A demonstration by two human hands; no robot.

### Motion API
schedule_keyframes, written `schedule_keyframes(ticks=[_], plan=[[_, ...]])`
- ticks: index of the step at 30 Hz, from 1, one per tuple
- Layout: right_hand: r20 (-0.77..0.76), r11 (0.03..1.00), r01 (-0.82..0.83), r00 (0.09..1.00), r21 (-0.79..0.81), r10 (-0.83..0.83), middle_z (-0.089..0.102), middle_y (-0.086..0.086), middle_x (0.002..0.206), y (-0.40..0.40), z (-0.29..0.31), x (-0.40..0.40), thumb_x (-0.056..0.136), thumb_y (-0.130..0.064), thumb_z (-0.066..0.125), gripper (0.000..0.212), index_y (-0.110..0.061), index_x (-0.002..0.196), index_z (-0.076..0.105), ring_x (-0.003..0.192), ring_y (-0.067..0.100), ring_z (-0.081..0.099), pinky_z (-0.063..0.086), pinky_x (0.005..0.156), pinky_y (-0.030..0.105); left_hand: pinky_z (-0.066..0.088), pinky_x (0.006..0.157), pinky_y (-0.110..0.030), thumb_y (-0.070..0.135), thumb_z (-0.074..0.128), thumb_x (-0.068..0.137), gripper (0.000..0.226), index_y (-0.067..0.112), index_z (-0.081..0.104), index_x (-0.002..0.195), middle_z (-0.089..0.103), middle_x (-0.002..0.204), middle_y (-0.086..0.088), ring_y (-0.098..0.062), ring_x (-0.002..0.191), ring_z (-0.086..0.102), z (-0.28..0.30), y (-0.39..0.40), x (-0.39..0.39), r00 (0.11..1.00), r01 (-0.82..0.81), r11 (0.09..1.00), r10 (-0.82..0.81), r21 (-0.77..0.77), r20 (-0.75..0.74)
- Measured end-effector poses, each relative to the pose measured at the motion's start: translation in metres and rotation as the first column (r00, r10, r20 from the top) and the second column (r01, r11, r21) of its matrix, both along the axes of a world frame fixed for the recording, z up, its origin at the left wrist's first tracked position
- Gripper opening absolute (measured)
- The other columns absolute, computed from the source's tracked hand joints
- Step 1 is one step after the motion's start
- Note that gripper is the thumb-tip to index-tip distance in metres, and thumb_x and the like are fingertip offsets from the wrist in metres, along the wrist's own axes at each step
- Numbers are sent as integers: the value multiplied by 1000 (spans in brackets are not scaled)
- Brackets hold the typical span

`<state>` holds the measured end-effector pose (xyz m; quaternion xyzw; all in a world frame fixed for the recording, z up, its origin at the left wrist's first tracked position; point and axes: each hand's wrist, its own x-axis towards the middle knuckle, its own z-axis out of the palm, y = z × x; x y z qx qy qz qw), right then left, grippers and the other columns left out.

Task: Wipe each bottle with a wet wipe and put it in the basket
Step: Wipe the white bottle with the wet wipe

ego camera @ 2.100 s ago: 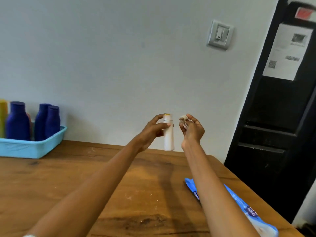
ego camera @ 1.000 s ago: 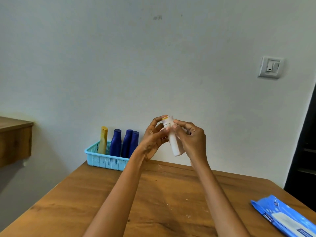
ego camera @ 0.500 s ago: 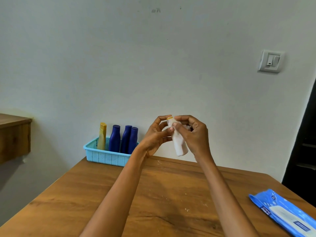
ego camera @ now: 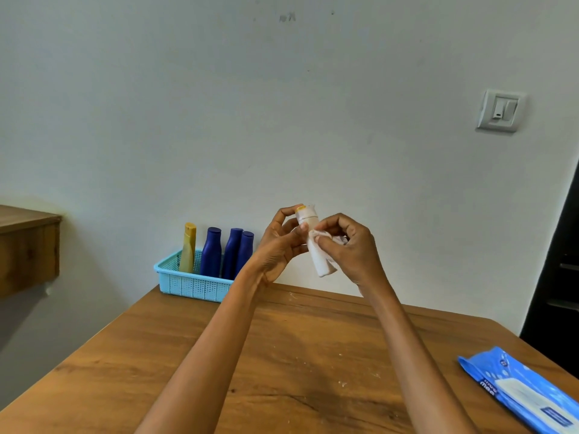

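- A small white bottle [ego camera: 324,264] with a yellow cap is being held up in the air above the far part of the counter [ego camera: 282,364], tilting with its cap up and to the left and its base lower and to the right.
- The left hand [ego camera: 279,249] is gripping the bottle's upper part, fingers curling round behind the cap and the thumb pressing on the front just under it.
- The right hand [ego camera: 351,249] is pinching a crumpled white wet wipe [ego camera: 322,238] against the middle of the bottle, its fingers curling round the wipe.
- Both forearms are reaching out from the near edge, bare, over the wooden top.
- A light blue basket [ego camera: 191,285] is sitting at the far left corner of the counter, against the wall.
- Inside it, a yellow bottle [ego camera: 188,249] is standing upright at the left, and three dark blue bottles [ego camera: 211,252] are standing upright to its right, close together.
- A blue pack of wet wipes [ego camera: 526,393] is lying flat at the near right edge of the counter, well apart from the hands.
- A white light switch [ego camera: 499,110] is sitting on the wall, up and to the right.
- A wooden shelf [ego camera: 28,245] is jutting in at the left edge, and a dark door frame is showing at the right edge.
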<state>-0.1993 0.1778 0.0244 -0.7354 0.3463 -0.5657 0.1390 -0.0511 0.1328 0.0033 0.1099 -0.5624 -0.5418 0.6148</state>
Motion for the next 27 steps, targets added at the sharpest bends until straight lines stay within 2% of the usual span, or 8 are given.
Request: schedule_keyframes(ticks=[3, 8, 12, 15, 18, 22, 25, 27], plan=[[-14, 999, 42, 999, 34, -41, 59, -14, 89, -5, -3, -5, 84, -12, 66, 12, -17, 93, 60, 81, 1, 56, 43, 60, 4, 57, 82, -40, 11, 62, 79, 38, 19, 51, 114, 59, 114, -12, -26, 98, 64, -3, -1, 1, 1000, 18, 1000, -18, 6, -2], [190, 993, 115, 975, -6, -112, 67, -4, 99, -7, -7, 1, 86, -17, 66, 13, -13, 98, 67, 89, 5, 59, 48, 70, 16, 57, 79, -39, 11, 73, 77, 43, 17, 52, 113, 62, 110, -10, -26, 95, 66, -8, -2, -4, 997, 79, 997, -79, 18, -4], [77, 1000, 26, 997, 10, -26, 66, -6, 95, -3, -4, 3, 83, -15, 69, 10, -14, 93, 68, 87, 4, 59, 46, 67, 10, 57, 80, -38, 5, 59, 85, 33, 16, 49, 115, 59, 112, -12, -26, 95, 63, -7, -4, -2, 998, 42, 999, -42, -5, -40], [5, 998, 21, 1000, 66, -21, 61, -10, 85, -6, -6, -3, 83, -10, 66, 6, -14, 87, 67, 78, 4, 55, 43, 60, 4, 57, 78, -39, 23, 84, 64, 59, 18, 52, 113, 63, 110, -10, -26, 96, 64, -7, -6, 4, 998, 35, 999, -35, 1, -59], [68, 992, 79, 994, 101, -86, 62, -10, 85, -12, -11, -9, 84, -12, 66, 4, -14, 88, 67, 81, 4, 56, 43, 60, 5, 57, 78, -40, 34, 92, 48, 77, 19, 52, 112, 62, 111, -9, -28, 98, 63, -8, -8, 6, 998, 28, 1000, -27, 10, -54], [144, 998, 53, 988, 22, -56, 65, -13, 87, -9, -8, -4, 82, -16, 71, 10, -18, 90, 67, 83, 2, 59, 48, 66, 10, 57, 78, -39, 28, 86, 60, 65, 18, 51, 113, 61, 113, -11, -27, 97, 63, -8, -7, 2, 998, 28, 999, -27, 20, -50], [17, 994, -66, 998, 83, 65, 64, -10, 83, -3, -3, -4, 80, -15, 73, 11, -22, 84, 66, 76, 0, 57, 46, 65, 10, 57, 77, -38, 28, 87, 58, 65, 18, 53, 112, 65, 108, -8, -25, 94, 65, -10, -6, 5, 998, 7, 1000, -6, 23, -60], [-92, 977, -113, 987, 179, 131, 63, -8, 80, -3, -3, -11, 80, -11, 72, 13, -22, 84, 65, 75, 3, 56, 45, 66, 13, 58, 77, -38, 16, 75, 75, 42, 19, 52, 111, 63, 108, -8, -25, 96, 63, -11, -5, 8, 997, -33, 999, 34, 22, -64]])
